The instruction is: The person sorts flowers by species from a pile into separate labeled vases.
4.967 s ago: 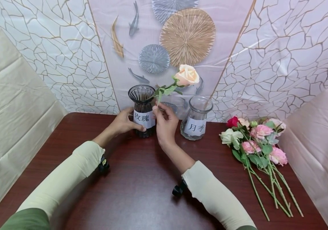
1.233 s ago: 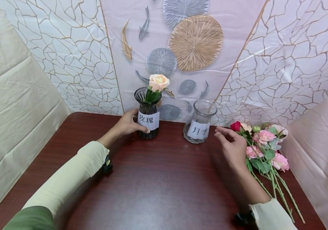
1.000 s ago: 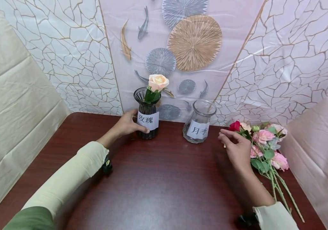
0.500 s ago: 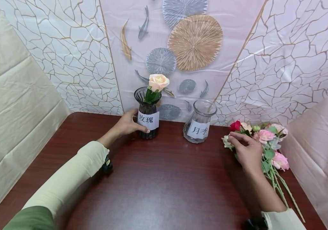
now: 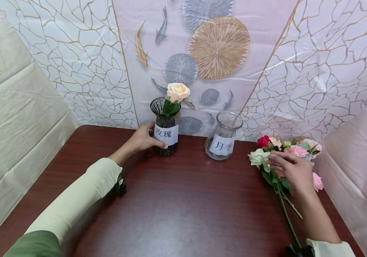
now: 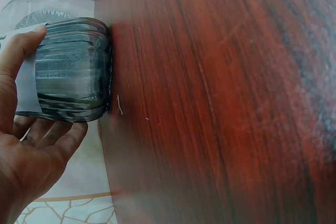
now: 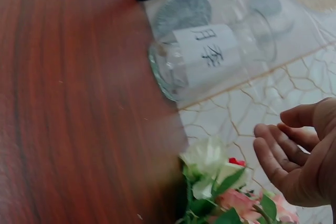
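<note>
My left hand [image 5: 141, 138] grips the dark ribbed glass vase [image 5: 165, 120], thumb across its white paper label and fingers round the far side. In the left wrist view the thumb presses the label and the fingers lie along the opposite wall of the vase [image 6: 73, 72]. A peach rose [image 5: 177, 92] stands in that vase, its leaves at the rim. Over the pile of flowers hovers my right hand [image 5: 296, 173], fingers loosely bent. The right wrist view shows nothing in this hand [image 7: 304, 153], with a white flower [image 7: 207, 158] just beyond its fingertips.
A clear glass vase [image 5: 230, 123] with a white label stands right of the dark one, holding no flower. Red [image 5: 262, 141], white and pink [image 5: 297, 150] flowers lie at the table's right side, stems toward the front. A printed backdrop [image 5: 219, 50] rises behind the table [image 5: 170, 207].
The peach rose, pinched by my right hand at first, now stands in the dark vase. My right hand has let go and moved right over the flowers. My left hand keeps its grip.
</note>
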Available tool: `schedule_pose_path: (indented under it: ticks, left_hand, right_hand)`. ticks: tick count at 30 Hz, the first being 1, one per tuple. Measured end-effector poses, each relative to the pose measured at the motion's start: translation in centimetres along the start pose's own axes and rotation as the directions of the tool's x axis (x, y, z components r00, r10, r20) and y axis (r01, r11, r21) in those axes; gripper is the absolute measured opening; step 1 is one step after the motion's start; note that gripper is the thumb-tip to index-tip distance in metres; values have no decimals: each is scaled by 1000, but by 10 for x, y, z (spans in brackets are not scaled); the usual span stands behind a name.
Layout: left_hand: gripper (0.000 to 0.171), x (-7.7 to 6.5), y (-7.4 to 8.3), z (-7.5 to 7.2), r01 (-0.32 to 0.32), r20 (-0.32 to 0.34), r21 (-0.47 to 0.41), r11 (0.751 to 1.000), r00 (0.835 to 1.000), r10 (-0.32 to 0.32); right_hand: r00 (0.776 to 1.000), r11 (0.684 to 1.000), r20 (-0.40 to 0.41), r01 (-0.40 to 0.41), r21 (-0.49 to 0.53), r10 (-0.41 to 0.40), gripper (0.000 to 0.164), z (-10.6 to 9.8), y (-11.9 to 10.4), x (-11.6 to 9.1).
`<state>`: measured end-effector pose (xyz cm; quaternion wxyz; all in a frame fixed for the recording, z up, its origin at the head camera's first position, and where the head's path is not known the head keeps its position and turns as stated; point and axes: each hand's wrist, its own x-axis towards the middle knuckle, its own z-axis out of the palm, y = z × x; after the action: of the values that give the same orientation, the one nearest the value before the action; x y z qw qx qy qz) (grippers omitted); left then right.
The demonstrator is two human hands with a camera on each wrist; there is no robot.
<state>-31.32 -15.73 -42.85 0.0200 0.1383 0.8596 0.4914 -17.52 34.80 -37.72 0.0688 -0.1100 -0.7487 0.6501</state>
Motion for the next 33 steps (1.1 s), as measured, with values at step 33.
schedule_pose_path:
  ticks: [33]
  left_hand:
    - [88,-2,0,-1,0,-3,7,1000,1000,0]
  right_hand:
    - [943,975,269,-159,-153,196,37,-86,-14,13]
